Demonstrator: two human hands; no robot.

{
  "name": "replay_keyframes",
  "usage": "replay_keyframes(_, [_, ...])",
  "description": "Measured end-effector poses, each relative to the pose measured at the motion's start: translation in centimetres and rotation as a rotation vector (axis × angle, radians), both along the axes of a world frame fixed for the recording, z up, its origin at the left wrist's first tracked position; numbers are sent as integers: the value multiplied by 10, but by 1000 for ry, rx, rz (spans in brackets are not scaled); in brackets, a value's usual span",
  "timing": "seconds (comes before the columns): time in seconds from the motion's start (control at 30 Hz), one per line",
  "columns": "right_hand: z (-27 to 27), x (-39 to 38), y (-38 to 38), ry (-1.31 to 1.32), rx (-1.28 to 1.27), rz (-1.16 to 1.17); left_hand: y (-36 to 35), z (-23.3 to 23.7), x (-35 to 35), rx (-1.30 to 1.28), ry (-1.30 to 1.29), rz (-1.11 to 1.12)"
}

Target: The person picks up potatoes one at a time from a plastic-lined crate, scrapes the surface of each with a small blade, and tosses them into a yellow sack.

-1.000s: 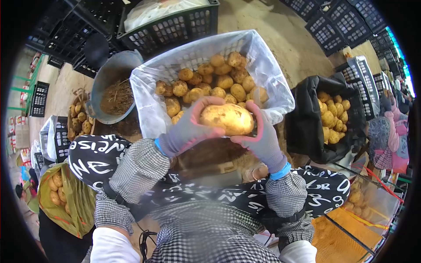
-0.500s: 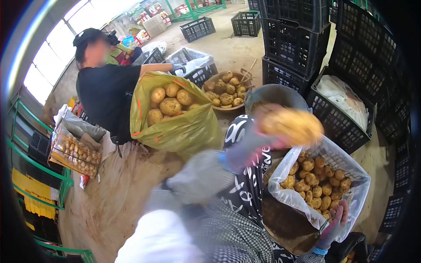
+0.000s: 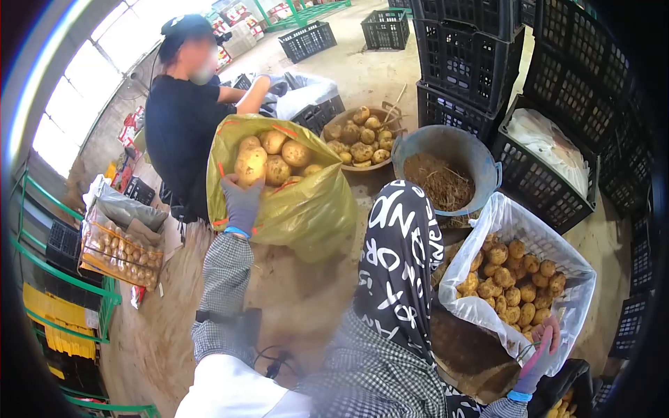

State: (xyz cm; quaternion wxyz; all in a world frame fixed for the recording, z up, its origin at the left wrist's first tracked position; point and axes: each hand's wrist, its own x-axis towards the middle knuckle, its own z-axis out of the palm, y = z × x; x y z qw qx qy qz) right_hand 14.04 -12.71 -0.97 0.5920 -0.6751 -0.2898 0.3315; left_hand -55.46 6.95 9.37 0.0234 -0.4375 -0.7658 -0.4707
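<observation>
My left hand (image 3: 241, 200), in a grey glove, grips the lower end of a large potato (image 3: 251, 166) at the mouth of a yellow-green sack (image 3: 300, 216). Several other large potatoes (image 3: 277, 169) show inside the sack. Over at the lower right, my right hand (image 3: 540, 353), in a pink and grey glove, is beside the near edge of a crate lined with clear plastic (image 3: 582, 279). Its fingers are curled, and a thin dark strip shows by them; what they hold is not clear. Smaller potatoes (image 3: 512, 296) fill much of that crate.
A blue tub (image 3: 493, 182) with soil stands ahead, beside a brown basin (image 3: 376, 166) of potatoes. Black crates (image 3: 474, 63) are stacked at the right. A co-worker in dark clothes (image 3: 178, 115) sits behind the sack. Bagged potatoes (image 3: 122, 254) lie at the left.
My left hand has swung left with the large potato, from above the tub and lined crate to the sack's mouth. My right hand stays by the crate. The co-worker has turned and sits more upright.
</observation>
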Motion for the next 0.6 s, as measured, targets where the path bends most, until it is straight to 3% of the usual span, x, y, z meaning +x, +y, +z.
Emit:
replay_keyframes(0.1, [-11,7,-5,10,-8,-8,-9,15,17,-28,21,16])
replay_keyframes(0.2, [-9,6,-12,-1,-10,-5,-9,10,15,-57,213,52])
replay_keyframes(0.3, [-2,-1,-18,-45,-7,8,-17,11,18,-150,227,-30])
replay_keyframes(0.4, [-3,1,-21,-52,-10,11,-24,13,29,-26,440,-175])
replay_keyframes(0.5, [-5,1,-22,-33,-24,-1,-39,12,45,-153,660,-196])
replay_keyframes(0.6, [-5,-2,-21,-28,-26,-25,-40,2,36,-39,868,-209])
